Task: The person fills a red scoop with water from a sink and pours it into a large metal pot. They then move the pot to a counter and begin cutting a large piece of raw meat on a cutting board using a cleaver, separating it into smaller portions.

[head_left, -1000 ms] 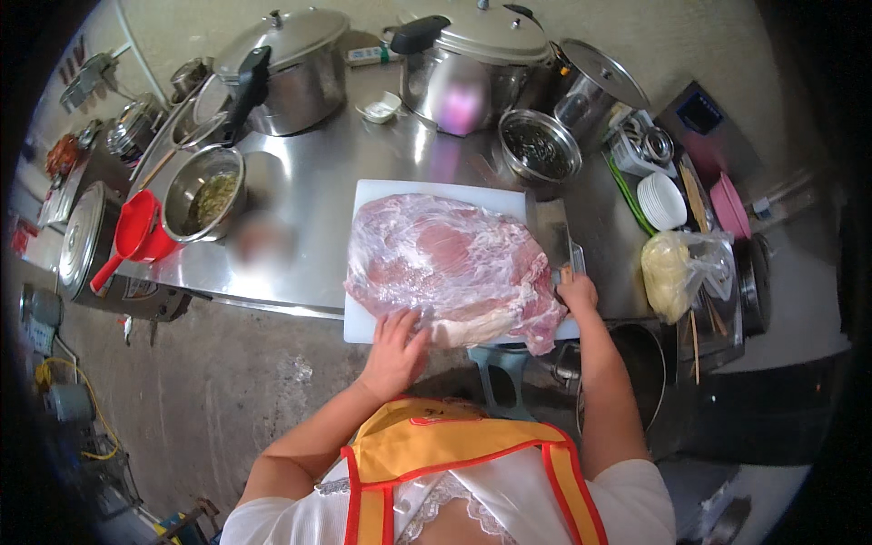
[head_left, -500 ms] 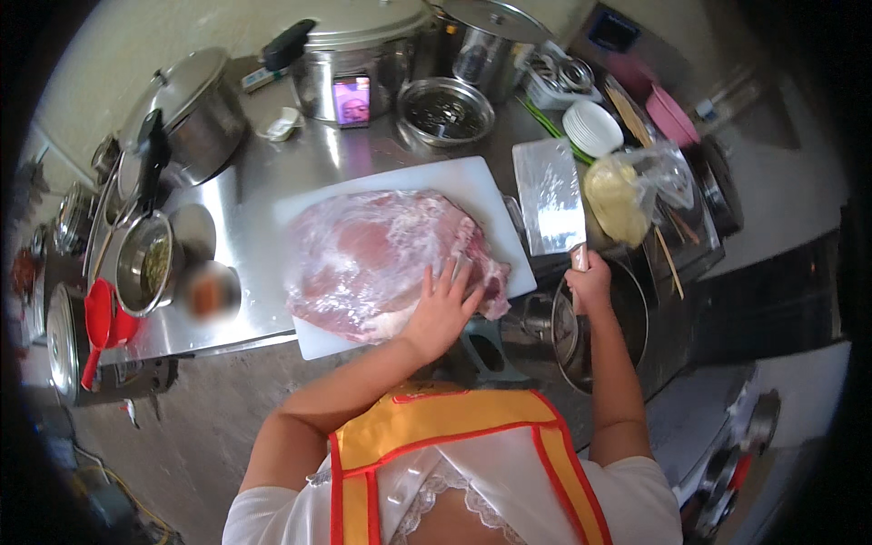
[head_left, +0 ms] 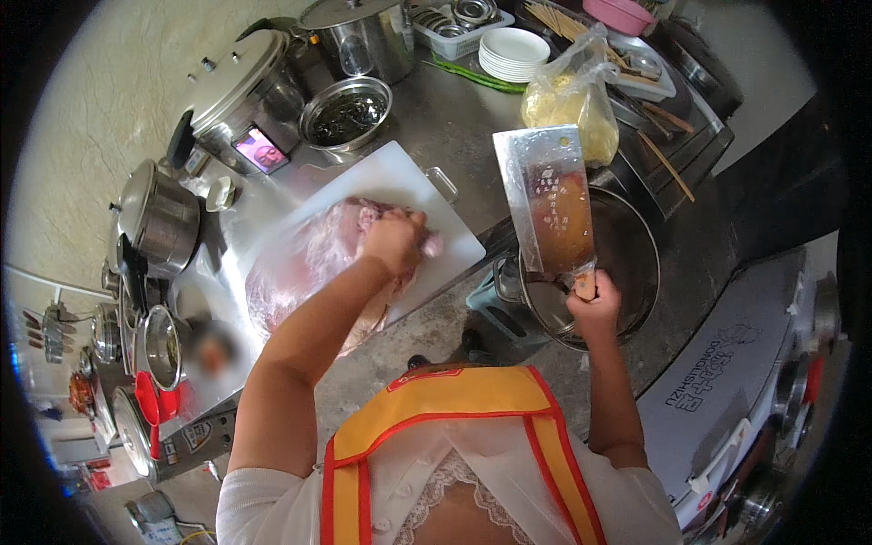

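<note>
Lying under and left of left hand [head_left: 394, 240]: raw meat [head_left: 298, 265].

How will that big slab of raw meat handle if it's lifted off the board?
The raw meat is probably heavy, as it spans much of the white board. It's likely floppy: a fleshy end pokes out past the left hand. Its glossy, moist-looking surface may make it slippery.

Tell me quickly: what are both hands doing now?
Left hand: closed on one end of the pale-pink slab of raw meat.
Right hand: closed, holding the broad rectangular steel cleaver by its light-brown handle.
</note>
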The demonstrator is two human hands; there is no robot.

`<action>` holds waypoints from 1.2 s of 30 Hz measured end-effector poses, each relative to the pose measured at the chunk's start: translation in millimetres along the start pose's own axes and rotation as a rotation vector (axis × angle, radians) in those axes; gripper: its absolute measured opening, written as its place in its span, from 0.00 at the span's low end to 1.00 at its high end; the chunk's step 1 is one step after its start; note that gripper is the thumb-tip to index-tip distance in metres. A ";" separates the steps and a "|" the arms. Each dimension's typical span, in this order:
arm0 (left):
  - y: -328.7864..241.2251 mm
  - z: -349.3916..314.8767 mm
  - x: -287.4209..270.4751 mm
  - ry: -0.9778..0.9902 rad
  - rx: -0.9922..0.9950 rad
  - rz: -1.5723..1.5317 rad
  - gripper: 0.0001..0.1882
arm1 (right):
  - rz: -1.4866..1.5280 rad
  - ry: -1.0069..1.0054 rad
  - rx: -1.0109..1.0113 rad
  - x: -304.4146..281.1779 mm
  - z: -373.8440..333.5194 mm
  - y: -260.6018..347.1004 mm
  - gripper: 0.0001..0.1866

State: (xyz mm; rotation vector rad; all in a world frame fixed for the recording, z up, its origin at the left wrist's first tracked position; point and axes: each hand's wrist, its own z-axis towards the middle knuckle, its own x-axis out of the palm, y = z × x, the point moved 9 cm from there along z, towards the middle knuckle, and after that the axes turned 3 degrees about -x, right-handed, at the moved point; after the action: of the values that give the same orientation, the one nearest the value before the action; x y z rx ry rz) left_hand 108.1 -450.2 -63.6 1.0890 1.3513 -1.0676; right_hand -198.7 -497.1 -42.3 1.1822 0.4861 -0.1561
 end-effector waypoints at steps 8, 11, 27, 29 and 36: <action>16.5 -11.4 -4.2 -0.277 -0.109 -0.198 0.16 | -0.093 0.081 0.048 6.7 -10.2 -20.3 0.09; -28.8 -33.3 16.8 -0.110 0.148 -0.196 0.29 | -0.064 0.061 -0.046 10.8 -18.6 -22.2 0.09; 79.4 -82.1 15.1 -0.041 -0.478 -0.002 0.30 | 0.086 0.167 0.025 26.4 -11.7 -32.4 0.08; 84.6 -85.7 17.2 -0.021 -0.484 0.001 0.29 | 0.129 0.137 0.004 24.6 -8.8 -33.1 0.09; 95.9 -100.7 5.9 -0.111 -0.425 -0.107 0.28 | 0.058 0.140 -0.076 16.3 -0.7 -28.6 0.10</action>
State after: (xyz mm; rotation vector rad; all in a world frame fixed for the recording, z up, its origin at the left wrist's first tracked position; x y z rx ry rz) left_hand 183.3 -333.2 -66.9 0.6421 1.4736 -0.8494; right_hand -194.9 -505.3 -74.0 1.1359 0.5751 -0.0041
